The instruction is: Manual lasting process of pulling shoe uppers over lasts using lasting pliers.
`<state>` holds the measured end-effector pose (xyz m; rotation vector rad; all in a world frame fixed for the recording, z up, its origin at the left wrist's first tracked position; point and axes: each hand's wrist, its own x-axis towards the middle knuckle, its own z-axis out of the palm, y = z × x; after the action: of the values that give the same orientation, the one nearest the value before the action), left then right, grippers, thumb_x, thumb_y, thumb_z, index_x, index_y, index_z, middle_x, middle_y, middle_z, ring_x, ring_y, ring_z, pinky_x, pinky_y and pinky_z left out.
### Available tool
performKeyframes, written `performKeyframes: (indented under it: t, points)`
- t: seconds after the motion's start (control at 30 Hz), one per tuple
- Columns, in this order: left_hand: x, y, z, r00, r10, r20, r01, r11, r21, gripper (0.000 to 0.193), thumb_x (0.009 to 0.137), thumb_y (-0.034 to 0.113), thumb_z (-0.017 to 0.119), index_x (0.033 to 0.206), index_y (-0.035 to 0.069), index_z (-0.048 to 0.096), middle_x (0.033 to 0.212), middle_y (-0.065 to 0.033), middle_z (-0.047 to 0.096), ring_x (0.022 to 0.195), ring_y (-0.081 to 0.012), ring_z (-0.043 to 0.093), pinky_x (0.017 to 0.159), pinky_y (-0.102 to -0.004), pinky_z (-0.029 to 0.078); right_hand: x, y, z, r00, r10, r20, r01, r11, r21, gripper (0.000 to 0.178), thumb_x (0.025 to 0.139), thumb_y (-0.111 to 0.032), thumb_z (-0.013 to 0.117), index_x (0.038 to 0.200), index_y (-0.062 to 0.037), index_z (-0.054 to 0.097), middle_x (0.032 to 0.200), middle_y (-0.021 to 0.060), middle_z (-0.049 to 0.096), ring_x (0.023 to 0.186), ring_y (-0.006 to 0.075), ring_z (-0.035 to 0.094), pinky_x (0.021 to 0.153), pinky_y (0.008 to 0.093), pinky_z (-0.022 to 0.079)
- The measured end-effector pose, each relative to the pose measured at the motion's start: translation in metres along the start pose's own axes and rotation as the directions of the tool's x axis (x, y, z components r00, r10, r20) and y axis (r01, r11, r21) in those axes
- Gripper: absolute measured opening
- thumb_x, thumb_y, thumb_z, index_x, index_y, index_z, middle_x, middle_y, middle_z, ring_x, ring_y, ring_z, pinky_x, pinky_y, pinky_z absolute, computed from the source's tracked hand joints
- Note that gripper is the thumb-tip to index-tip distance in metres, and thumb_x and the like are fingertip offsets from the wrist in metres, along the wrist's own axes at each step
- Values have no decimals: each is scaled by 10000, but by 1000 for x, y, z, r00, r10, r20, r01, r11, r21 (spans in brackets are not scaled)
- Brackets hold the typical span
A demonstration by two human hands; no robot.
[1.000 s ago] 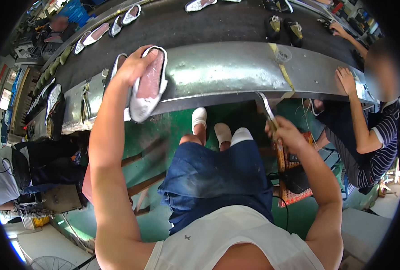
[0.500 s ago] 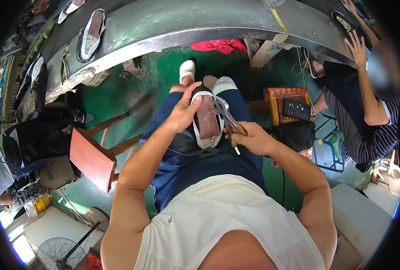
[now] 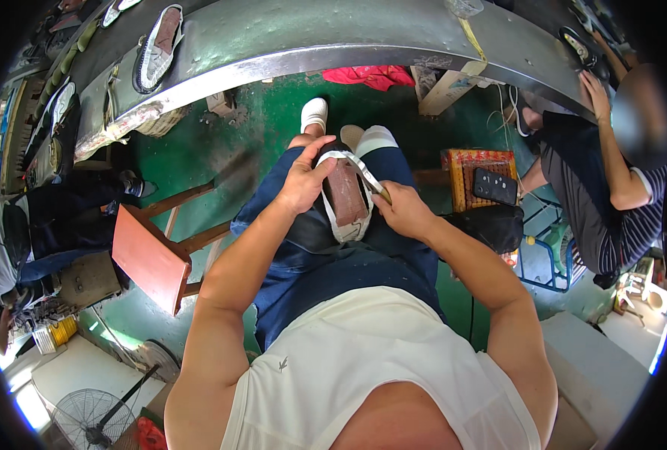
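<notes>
Right now, from the head view, the person sits with a shoe lying sole-up on the lap, toe toward the knees. The left hand has its grip closed round the shoe's left edge, steadying it. The right hand holds a thin metal tool, its grip wrapped on the handle, the blade laid across the sole's upper right rim. By the look of it, the work on the sole is under way: the blade sits at the edge near the toe, with the rest of the rim seemingly left to go round. Another shoe waits on the curved metal counter ahead. A red stool stands to the left; a co-worker sits at right.
</notes>
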<state>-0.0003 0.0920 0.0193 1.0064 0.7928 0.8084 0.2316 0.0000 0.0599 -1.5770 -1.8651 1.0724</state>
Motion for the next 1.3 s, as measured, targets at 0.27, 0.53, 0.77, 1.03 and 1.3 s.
performKeyframes:
  t: [0.27, 0.53, 0.77, 1.03, 1.3]
  points:
    - [-48, 47, 34, 928, 359, 104, -365, 810, 458, 982, 793, -71, 718, 1583, -6, 138, 1533, -226, 361, 1405, -326, 434, 1171, -435, 350, -42, -15, -44, 949, -312, -34, 313, 937, 152, 248, 941, -119, 664, 1151, 7, 627, 989, 135, 674, 874, 264, 664, 809, 341, 509]
    - [-70, 15, 45, 743, 510, 434, -669, 533, 519, 1040, 786, 7, 761, 1580, 0, 88, 1515, -289, 358, 1370, -476, 417, 1152, -517, 342, 1, -32, 7, 962, -190, -198, 261, 856, 445, 282, 1008, -218, 598, 1192, -18, 519, 1200, 133, 656, 1067, 219, 648, 946, 357, 494]
    - [-73, 14, 45, 769, 475, 428, -638, 522, 567, 1129, 802, 21, 751, 1594, 59, -53, 1532, -283, 313, 1373, -486, 383, 1169, -539, 286, 4, -37, 13, 971, -154, -185, 209, 919, 333, 267, 1010, -212, 583, 1171, -10, 520, 1138, 160, 678, 1019, 258, 670, 914, 366, 507]
    - [-66, 13, 26, 815, 307, 492, -574, 544, 612, 1179, 840, 129, 767, 1573, 48, -153, 1583, -264, 223, 1444, -478, 263, 1199, -527, 237, 16, -30, 21, 952, -156, -265, 239, 916, 321, 206, 985, -149, 596, 1124, -8, 541, 1054, 164, 665, 966, 309, 672, 883, 383, 512]
    - [-72, 10, 27, 861, 272, 430, -507, 533, 677, 1206, 834, 105, 775, 1568, 43, -180, 1583, -250, 247, 1441, -452, 289, 1193, -518, 264, 22, -33, 10, 975, -162, -155, 201, 937, 287, 256, 981, -221, 633, 1113, -16, 558, 1055, 163, 663, 961, 321, 672, 867, 390, 513]
